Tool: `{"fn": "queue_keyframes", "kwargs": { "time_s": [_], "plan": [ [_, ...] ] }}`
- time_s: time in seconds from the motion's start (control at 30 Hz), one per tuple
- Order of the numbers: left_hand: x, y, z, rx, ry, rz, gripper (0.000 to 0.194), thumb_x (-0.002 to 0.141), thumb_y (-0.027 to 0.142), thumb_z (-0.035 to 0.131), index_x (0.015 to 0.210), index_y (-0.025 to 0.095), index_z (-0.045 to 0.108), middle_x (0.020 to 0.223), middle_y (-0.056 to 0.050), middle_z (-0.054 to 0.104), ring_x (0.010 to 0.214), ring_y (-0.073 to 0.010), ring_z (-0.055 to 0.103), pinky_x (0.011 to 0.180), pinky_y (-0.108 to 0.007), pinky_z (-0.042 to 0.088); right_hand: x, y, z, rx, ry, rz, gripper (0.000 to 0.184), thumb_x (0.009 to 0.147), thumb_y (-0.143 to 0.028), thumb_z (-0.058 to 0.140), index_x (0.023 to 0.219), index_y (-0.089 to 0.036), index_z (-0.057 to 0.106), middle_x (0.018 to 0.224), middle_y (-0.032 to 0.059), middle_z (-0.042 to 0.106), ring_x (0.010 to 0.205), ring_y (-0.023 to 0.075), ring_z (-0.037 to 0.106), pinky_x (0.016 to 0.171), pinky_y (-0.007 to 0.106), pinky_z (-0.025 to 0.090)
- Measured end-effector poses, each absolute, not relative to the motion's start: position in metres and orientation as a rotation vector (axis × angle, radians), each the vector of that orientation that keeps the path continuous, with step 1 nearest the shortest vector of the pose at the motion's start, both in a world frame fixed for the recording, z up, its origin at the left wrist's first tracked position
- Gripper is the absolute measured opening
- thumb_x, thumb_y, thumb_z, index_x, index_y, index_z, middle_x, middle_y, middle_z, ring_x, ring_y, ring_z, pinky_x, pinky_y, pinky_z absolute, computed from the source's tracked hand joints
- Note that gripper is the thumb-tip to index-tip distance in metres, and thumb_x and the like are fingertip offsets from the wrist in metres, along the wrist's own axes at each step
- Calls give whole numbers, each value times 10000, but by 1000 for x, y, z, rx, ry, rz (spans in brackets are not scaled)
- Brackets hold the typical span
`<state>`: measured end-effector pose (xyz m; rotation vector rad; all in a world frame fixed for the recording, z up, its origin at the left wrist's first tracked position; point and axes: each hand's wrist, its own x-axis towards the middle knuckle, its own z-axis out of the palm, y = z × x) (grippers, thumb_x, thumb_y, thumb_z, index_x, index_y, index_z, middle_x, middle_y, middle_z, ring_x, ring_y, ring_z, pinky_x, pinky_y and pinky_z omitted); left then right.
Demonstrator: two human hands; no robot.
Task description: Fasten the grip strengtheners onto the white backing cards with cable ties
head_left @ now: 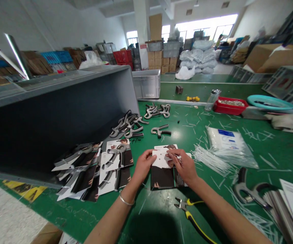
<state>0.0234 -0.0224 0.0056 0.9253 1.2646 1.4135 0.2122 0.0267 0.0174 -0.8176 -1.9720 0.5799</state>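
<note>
My left hand (143, 166) grips the left edge of a white and black printed card (161, 157) lying on the green workbench (148, 217). My right hand (183, 166) rests on the card's right side, its fingertips pinching a thin white cable tie (174, 155). Finished cards with black-and-grey hand grip trainers (113, 159) lie in a pile left of my hands. Loose grip trainers (160, 130) sit beyond the card. Yellow-handled pliers (189, 211) lie below my right wrist, touching neither hand.
A large dark grey bin (60, 118) stands tilted at the left. On the right are a bag of white cable ties (225, 144), a loose bundle (209, 160), a stack of cards (291, 213), and a red tray (229, 105). A grey crate (146, 84) stands behind.
</note>
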Motion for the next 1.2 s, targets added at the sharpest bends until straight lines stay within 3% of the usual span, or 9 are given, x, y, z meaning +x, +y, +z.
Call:
{"fn": "queue_keyframes", "kwargs": {
  "time_s": [0.13,0.23,0.33,0.47,0.6,0.77,0.9,1.03,1.2],
  "plan": [
    [29,-27,18,1042,1255,1356,383,793,376,716,1106,164,659,769,0,673,635,-114,566,596,-206,424,211,37,26,-756,-2127,698,104,943,-269,554,951,-238,653,1116,69,691,1092,248,614,968,434,461],
    [30,-32,28,1089,1229,1331,328,863,435,635,1063,176,667,884,-27,681,728,-132,600,642,-213,453,217,42,34,-860,-2102,1068,138,918,-350,585,894,-232,651,909,23,679,835,195,630,768,345,509],
    [31,-38,26,1108,1302,1236,367,922,511,511,991,180,655,693,11,611,561,-109,534,531,-199,402,226,45,38,-929,-1935,1404,215,881,-438,615,892,-224,631,762,-20,608,640,136,551,565,258,448],
    [35,-47,5,1146,1284,1170,273,829,438,664,909,183,608,652,47,562,513,-84,472,522,-186,370,231,48,40,-868,-1824,1565,260,832,-449,682,854,-201,609,753,-27,581,649,115,521,573,236,416],
    [33,-62,3,1273,1252,1155,172,866,346,630,906,181,598,755,21,587,632,-102,509,602,-195,396,231,49,36,-802,-1847,1688,294,832,-470,686,875,-186,621,728,-28,574,641,114,515,579,233,400],
    [20,-84,21,1703,1196,988,182,955,245,492,928,185,661,961,-62,623,931,-180,574,838,-271,446,227,50,24,-773,-1865,1722,291,829,-463,694,865,-184,624,747,-23,582,663,117,524,605,233,407],
    [18,-84,13,1834,1436,1099,141,919,180,535,901,191,675,950,-63,615,906,-184,574,829,-285,439,219,45,23,-729,-1863,1764,234,838,-407,687,852,-182,624,728,-29,578,633,110,518,583,226,400],
    [24,-72,1,1805,1585,1194,197,891,138,540,942,201,720,1049,-84,621,975,-204,585,865,-299,444,214,36,33,-780,-2003,1475,174,856,-367,655,835,-195,670,798,-4,638,694,136,571,625,242,436],
    [31,-61,0,1665,1471,1219,208,896,197,564,967,212,759,925,-69,654,881,-202,616,770,-276,467,215,30,33,-767,-2106,1269,164,897,-344,613,860,-203,689,858,8,684,750,153,608,718,266,468]
  ]
}}
